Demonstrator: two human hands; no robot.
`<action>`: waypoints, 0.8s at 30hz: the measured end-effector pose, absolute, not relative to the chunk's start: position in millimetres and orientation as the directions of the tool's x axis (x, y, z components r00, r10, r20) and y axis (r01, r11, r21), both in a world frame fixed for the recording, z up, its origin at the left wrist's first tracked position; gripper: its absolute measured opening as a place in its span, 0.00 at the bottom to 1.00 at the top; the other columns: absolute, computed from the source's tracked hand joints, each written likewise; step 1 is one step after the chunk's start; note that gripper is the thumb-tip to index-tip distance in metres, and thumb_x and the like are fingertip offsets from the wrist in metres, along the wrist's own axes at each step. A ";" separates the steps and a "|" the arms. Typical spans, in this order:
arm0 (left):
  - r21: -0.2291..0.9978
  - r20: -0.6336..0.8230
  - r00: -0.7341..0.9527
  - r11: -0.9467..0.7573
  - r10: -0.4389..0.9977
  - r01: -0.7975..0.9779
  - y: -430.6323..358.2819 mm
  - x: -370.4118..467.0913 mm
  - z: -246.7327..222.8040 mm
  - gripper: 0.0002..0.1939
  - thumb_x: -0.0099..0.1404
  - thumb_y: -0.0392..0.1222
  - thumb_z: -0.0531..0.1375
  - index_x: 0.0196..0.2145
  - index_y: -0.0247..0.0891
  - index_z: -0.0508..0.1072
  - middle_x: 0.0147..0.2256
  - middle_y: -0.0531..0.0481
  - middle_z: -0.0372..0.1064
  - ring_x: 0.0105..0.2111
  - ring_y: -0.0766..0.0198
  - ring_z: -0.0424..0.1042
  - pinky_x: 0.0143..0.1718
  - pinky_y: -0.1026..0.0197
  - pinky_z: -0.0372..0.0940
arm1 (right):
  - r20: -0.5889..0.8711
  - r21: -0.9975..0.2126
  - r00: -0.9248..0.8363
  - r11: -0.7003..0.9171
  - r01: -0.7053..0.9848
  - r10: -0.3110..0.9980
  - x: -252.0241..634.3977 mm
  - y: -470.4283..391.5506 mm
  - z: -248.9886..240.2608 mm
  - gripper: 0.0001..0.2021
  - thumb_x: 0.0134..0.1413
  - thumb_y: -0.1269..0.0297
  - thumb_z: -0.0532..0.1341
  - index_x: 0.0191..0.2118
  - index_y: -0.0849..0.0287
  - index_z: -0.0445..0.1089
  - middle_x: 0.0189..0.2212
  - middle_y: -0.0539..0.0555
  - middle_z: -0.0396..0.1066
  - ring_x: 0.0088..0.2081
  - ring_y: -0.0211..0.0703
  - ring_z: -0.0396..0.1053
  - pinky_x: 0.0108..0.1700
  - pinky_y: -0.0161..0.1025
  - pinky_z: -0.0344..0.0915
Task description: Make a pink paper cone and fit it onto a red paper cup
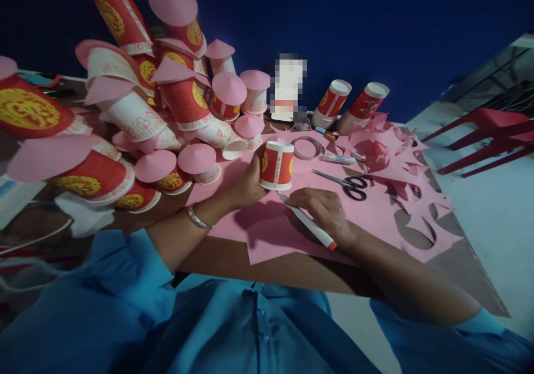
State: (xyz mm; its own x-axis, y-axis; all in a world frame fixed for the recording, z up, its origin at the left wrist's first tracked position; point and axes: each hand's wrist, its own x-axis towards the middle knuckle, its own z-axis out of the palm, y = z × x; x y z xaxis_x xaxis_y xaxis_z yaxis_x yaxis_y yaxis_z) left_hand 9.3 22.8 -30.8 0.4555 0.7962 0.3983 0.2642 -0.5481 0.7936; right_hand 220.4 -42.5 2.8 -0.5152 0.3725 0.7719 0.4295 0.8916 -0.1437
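My left hand point(251, 180) is wrapped round a red-and-white paper cup point(277, 165) with yellow prints, tilted slightly, its white rim at the bottom. In my right hand point(321, 210) is a white marker point(311, 226) with a red end; its grey tip points at the cup's lower rim. I cannot tell whether the tip touches the cup. Under both hands lies pink paper point(267, 232). Scissors point(344, 183) with black handles rest on the paper, right of the cup. Behind them are a roll of tape point(307, 149) and a clear-bodied pen point(337, 159).
At the left crowd several paper cups with pink cone tops point(183, 93), stacked high. Two red cups point(331, 104) stand at the back right. Cut pink scraps point(421, 229) cover the table's right side. A red stool point(492, 132) stands beyond the table edge.
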 end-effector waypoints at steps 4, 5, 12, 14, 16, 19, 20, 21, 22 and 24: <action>0.795 0.387 0.459 -0.541 0.800 0.274 22.7 8.7 -32.6 0.51 0.65 0.46 0.67 0.75 0.39 0.41 0.64 0.30 0.65 0.58 0.47 0.74 0.56 0.45 0.73 | 0.764 -0.144 -0.522 0.889 0.435 0.379 220.3 -42.0 2.3 0.07 0.65 0.73 0.64 0.46 0.58 0.67 0.30 0.53 0.78 0.31 0.41 0.78 0.32 0.36 0.74; 0.794 0.389 0.456 -0.542 0.801 0.275 22.7 8.9 -33.8 0.51 0.65 0.46 0.67 0.74 0.39 0.42 0.64 0.30 0.66 0.58 0.47 0.74 0.55 0.46 0.73 | 0.761 -0.143 -0.524 0.887 0.438 0.381 220.6 -41.7 1.5 0.07 0.65 0.72 0.63 0.46 0.58 0.67 0.30 0.52 0.78 0.31 0.41 0.78 0.32 0.35 0.74; 0.804 0.394 0.451 -0.538 0.801 0.254 21.9 9.3 -36.4 0.49 0.64 0.44 0.67 0.73 0.37 0.45 0.63 0.30 0.66 0.56 0.48 0.75 0.55 0.46 0.72 | 0.754 -0.144 -0.525 0.880 0.453 0.394 221.5 -39.7 -2.6 0.08 0.65 0.73 0.64 0.46 0.58 0.68 0.31 0.52 0.78 0.31 0.40 0.78 0.32 0.35 0.73; 0.804 0.391 0.452 -0.536 0.802 0.257 21.8 9.5 -35.2 0.48 0.65 0.43 0.67 0.73 0.37 0.45 0.63 0.30 0.66 0.56 0.48 0.74 0.56 0.46 0.72 | 0.760 -0.144 -0.517 0.877 0.458 0.394 221.4 -39.4 -1.9 0.07 0.64 0.73 0.64 0.46 0.58 0.68 0.31 0.52 0.78 0.31 0.41 0.79 0.33 0.35 0.73; 0.799 0.391 0.450 -0.539 0.803 0.268 22.2 9.7 -34.9 0.48 0.64 0.42 0.67 0.73 0.38 0.45 0.63 0.30 0.66 0.57 0.47 0.74 0.56 0.45 0.72 | 0.767 -0.148 -0.504 0.874 0.462 0.396 221.2 -39.0 -0.6 0.07 0.64 0.74 0.64 0.45 0.58 0.68 0.31 0.53 0.78 0.31 0.41 0.79 0.33 0.36 0.73; 0.801 0.390 0.443 -0.535 0.807 0.268 23.9 9.7 -37.7 0.47 0.64 0.42 0.66 0.73 0.38 0.46 0.63 0.30 0.66 0.57 0.47 0.74 0.55 0.45 0.72 | 0.778 -0.158 -0.478 0.863 0.480 0.408 220.6 -38.8 1.9 0.07 0.64 0.74 0.65 0.44 0.58 0.67 0.30 0.52 0.78 0.31 0.41 0.78 0.32 0.35 0.73; 0.805 0.385 0.442 -0.529 0.810 0.269 24.6 9.7 -39.2 0.47 0.64 0.43 0.66 0.72 0.38 0.46 0.62 0.31 0.66 0.57 0.47 0.74 0.55 0.46 0.73 | 0.780 -0.160 -0.471 0.860 0.485 0.411 220.3 -38.8 2.6 0.07 0.64 0.74 0.65 0.44 0.57 0.67 0.30 0.52 0.78 0.31 0.41 0.78 0.32 0.35 0.73; 0.808 0.377 0.442 -0.523 0.814 0.273 25.2 9.6 -40.7 0.46 0.64 0.43 0.65 0.72 0.37 0.46 0.62 0.31 0.67 0.57 0.48 0.74 0.55 0.47 0.73 | 0.782 -0.161 -0.467 0.857 0.489 0.413 220.0 -38.9 3.2 0.08 0.64 0.75 0.65 0.43 0.57 0.67 0.29 0.52 0.78 0.30 0.40 0.78 0.32 0.35 0.73; 0.807 0.374 0.442 -0.521 0.816 0.278 25.7 9.6 -42.0 0.45 0.65 0.44 0.65 0.72 0.37 0.47 0.62 0.31 0.67 0.57 0.48 0.74 0.55 0.47 0.73 | 0.783 -0.161 -0.464 0.856 0.492 0.414 219.7 -39.1 3.6 0.08 0.63 0.75 0.65 0.43 0.57 0.67 0.29 0.52 0.78 0.30 0.40 0.78 0.32 0.35 0.73; 0.800 0.382 0.440 -0.529 0.813 0.282 26.3 9.8 -43.7 0.45 0.65 0.45 0.65 0.71 0.36 0.47 0.62 0.31 0.67 0.57 0.49 0.74 0.55 0.48 0.72 | 0.785 -0.160 -0.458 0.851 0.500 0.417 219.2 -39.5 4.0 0.08 0.63 0.75 0.65 0.43 0.57 0.67 0.29 0.52 0.77 0.30 0.40 0.77 0.32 0.35 0.73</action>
State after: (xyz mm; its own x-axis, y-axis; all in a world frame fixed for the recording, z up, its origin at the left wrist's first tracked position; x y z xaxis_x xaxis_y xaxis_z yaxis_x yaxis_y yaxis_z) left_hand 9.8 26.3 -43.7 0.4398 0.8129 0.3818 0.2824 -0.5287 0.8005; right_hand 219.2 -39.5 4.0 -0.4582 0.4170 0.7850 0.5000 0.8511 -0.1603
